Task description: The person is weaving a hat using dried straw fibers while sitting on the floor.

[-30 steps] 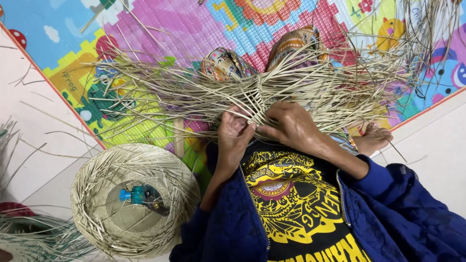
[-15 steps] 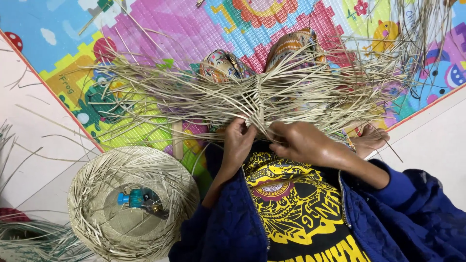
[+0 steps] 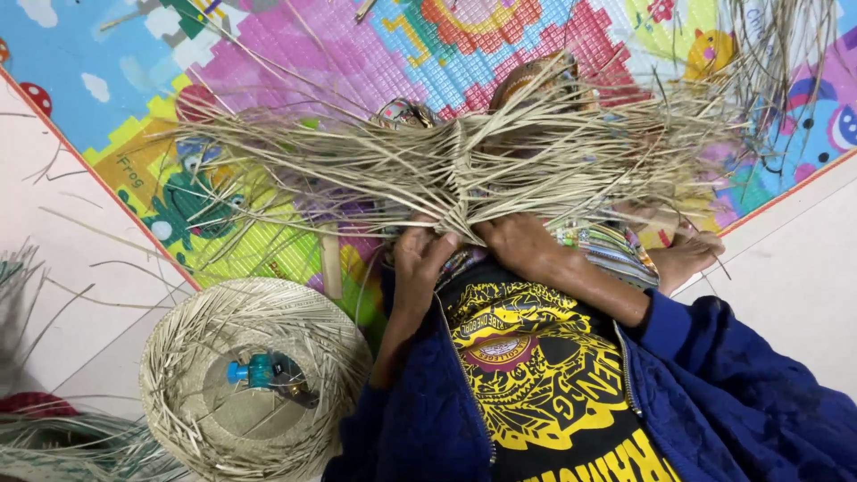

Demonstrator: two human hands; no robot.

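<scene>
Both hands have slid closer together: left hand (image 3: 420, 259) and right hand (image 3: 522, 243) fingers pinch the straw weave (image 3: 464, 170), tightening strands directly above their fingertips.

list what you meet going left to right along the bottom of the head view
loose straw → round woven straw piece with a small teal bottle in it → left hand → right hand → bare foot

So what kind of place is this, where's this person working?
Probably a home floor used as a craft spot. The hands work a bundle of dried straw strips over a colourful children's play mat on pale floor tiles, with a half-woven straw hat alongside.
</scene>
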